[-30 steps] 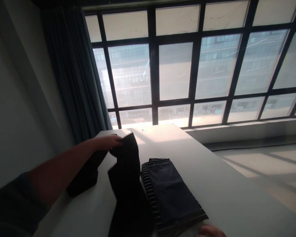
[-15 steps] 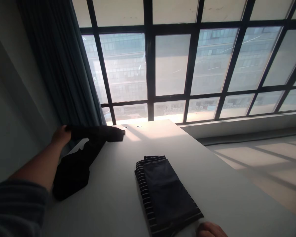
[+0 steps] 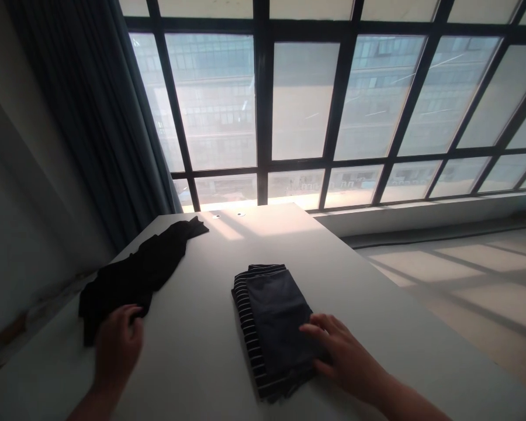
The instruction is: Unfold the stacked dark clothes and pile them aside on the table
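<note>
Folded cloth [image 3: 280, 321] near the middle of the worktop [image 3: 201, 339], a neat long rectangle set slightly aslant. Top layer plain, dark blue-grey, smooth and matt, a few faint creases. Thin pale stripes on black show along its left side, its far end and its near end; layered folds make a rounded left edge. One garment or several, cannot tell.

Right hand [image 3: 335, 348] at the near right edge of the folded cloth, fingers bent and loosely spread over it, thumb apart from them, the grasp wide.

Black cloth [image 3: 135, 272] on the left of the worktop, well apart from the folded one: soft, rumpled, irregular, narrowing to a ragged point at the far end. Too dark to read seams or weave.

Left hand [image 3: 119, 345] at the near end of the black cloth, slightly blurred, fingers curled, thumb close to the forefinger; whether it grips any fabric, cannot tell.

Worktop pale, smooth, flat; two small round fittings [image 3: 241, 214] near its far edge. Beyond, a dark-framed window [image 3: 307, 99] of rectangular panes; left of it, a blue-grey curtain [image 3: 87, 117] in long vertical folds
</note>
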### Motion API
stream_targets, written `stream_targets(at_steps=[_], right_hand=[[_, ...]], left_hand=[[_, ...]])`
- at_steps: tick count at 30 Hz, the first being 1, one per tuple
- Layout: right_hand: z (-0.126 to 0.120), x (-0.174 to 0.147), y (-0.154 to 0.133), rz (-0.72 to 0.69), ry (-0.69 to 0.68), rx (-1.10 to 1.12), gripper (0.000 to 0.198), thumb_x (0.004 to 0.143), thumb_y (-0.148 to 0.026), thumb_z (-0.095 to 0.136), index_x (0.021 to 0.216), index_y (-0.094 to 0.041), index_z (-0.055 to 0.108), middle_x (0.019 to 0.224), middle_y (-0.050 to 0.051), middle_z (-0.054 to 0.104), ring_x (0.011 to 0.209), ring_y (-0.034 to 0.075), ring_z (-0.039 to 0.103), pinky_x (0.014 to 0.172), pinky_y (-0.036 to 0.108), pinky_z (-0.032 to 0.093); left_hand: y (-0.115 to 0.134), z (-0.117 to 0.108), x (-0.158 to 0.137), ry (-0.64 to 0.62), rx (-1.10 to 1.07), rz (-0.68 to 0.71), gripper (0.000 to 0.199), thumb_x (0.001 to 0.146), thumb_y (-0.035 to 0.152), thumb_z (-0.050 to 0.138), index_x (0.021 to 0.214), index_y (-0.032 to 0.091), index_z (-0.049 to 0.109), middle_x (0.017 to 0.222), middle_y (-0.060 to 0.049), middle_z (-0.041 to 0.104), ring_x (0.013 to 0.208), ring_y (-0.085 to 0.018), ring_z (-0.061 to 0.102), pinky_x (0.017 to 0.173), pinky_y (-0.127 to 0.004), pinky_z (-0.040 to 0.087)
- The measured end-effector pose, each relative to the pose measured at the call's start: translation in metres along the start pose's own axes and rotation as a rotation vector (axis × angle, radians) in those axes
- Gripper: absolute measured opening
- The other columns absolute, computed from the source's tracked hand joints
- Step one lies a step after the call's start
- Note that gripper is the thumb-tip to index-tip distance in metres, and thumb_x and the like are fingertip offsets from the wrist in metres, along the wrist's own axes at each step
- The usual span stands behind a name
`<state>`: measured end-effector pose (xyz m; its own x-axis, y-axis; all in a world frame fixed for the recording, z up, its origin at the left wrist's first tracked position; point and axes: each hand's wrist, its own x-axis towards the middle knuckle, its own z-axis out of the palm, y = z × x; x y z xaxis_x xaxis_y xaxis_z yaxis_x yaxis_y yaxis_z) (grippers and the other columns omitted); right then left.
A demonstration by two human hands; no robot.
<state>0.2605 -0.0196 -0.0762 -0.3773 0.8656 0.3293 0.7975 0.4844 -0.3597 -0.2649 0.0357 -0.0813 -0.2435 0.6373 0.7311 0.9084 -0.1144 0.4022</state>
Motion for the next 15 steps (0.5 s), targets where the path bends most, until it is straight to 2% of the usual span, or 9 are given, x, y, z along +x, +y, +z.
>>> stream_targets(at_steps=[2,4,5,7,8,9,11,13,15], right_hand=[[-0.014,0.033,-0.006,0.048,-0.22,0.072,0.064,0.065,-0.01,0.068,0.127,-0.025,0.072,0.128,0.011,0.065,0.116,0.028,0.065,0.102,0.04,0.054],[-0.029,0.06,-0.011,0.046,-0.381,0.108,0.054,0.064,-0.008,0.062,0.114,-0.024,0.075,0.116,0.006,0.067,0.1,0.023,0.067,0.089,0.033,0.054],[-0.036,0.071,-0.013,0.035,-0.437,0.116,0.047,0.066,-0.007,0.059,0.106,-0.023,0.076,0.108,0.004,0.068,0.092,0.021,0.066,0.083,0.03,0.052],[-0.05,0.088,-0.018,0.004,-0.491,0.121,0.034,0.069,-0.008,0.058,0.093,-0.022,0.077,0.092,0.001,0.069,0.081,0.018,0.061,0.073,0.026,0.046],[-0.056,0.093,-0.022,-0.015,-0.484,0.131,0.03,0.07,-0.008,0.057,0.089,-0.022,0.077,0.086,0.0,0.068,0.077,0.017,0.059,0.071,0.025,0.042],[-0.062,0.098,-0.026,-0.034,-0.455,0.151,0.026,0.073,-0.009,0.058,0.086,-0.022,0.076,0.082,-0.001,0.067,0.076,0.016,0.057,0.069,0.024,0.04],[-0.073,0.103,-0.039,-0.067,-0.362,0.222,0.019,0.079,-0.013,0.059,0.084,-0.021,0.075,0.078,-0.001,0.065,0.073,0.015,0.054,0.066,0.024,0.037],[-0.084,0.105,-0.056,-0.089,-0.316,0.32,0.015,0.086,-0.02,0.059,0.083,-0.02,0.074,0.073,-0.002,0.061,0.068,0.014,0.051,0.062,0.023,0.036],[-0.097,0.104,-0.077,-0.118,-0.356,0.417,0.016,0.09,-0.023,0.059,0.083,-0.02,0.073,0.069,-0.003,0.059,0.063,0.012,0.048,0.059,0.021,0.035]], left_hand=[[0.07,0.015,-0.031,-0.259,-0.227,0.066,0.019,0.09,0.037,0.052,0.095,0.028,0.067,0.095,-0.006,0.075,0.093,-0.029,0.072,0.09,-0.043,0.057],[0.146,0.028,-0.064,-0.589,-0.405,0.151,0.021,0.094,0.031,0.051,0.1,0.029,0.071,0.089,-0.004,0.076,0.085,-0.024,0.072,0.084,-0.037,0.056],[0.18,0.034,-0.078,-0.682,-0.433,0.151,0.023,0.093,0.03,0.054,0.108,0.03,0.071,0.091,-0.005,0.076,0.088,-0.025,0.072,0.086,-0.038,0.055],[0.233,0.044,-0.097,-0.713,-0.402,0.059,0.044,0.084,0.032,0.069,0.128,0.028,0.066,0.106,-0.009,0.074,0.102,-0.03,0.069,0.093,-0.042,0.053],[0.248,0.048,-0.101,-0.726,-0.37,0.013,0.046,0.082,0.032,0.071,0.127,0.027,0.066,0.112,-0.011,0.073,0.108,-0.033,0.067,0.096,-0.044,0.052],[0.257,0.051,-0.101,-0.739,-0.349,-0.028,0.045,0.082,0.032,0.07,0.126,0.026,0.066,0.113,-0.011,0.072,0.109,-0.034,0.066,0.096,-0.045,0.051],[0.258,0.055,-0.094,-0.738,-0.351,-0.054,0.032,0.088,0.03,0.061,0.12,0.025,0.066,0.109,-0.01,0.071,0.106,-0.032,0.067,0.093,-0.044,0.051],[0.247,0.056,-0.084,-0.638,-0.402,-0.034,0.024,0.094,0.026,0.051,0.113,0.025,0.065,0.107,-0.008,0.069,0.102,-0.028,0.067,0.091,-0.041,0.051],[0.235,0.055,-0.074,-0.486,-0.446,-0.034,0.021,0.094,0.024,0.049,0.111,0.024,0.062,0.111,-0.008,0.067,0.102,-0.026,0.067,0.089,-0.039,0.051]])
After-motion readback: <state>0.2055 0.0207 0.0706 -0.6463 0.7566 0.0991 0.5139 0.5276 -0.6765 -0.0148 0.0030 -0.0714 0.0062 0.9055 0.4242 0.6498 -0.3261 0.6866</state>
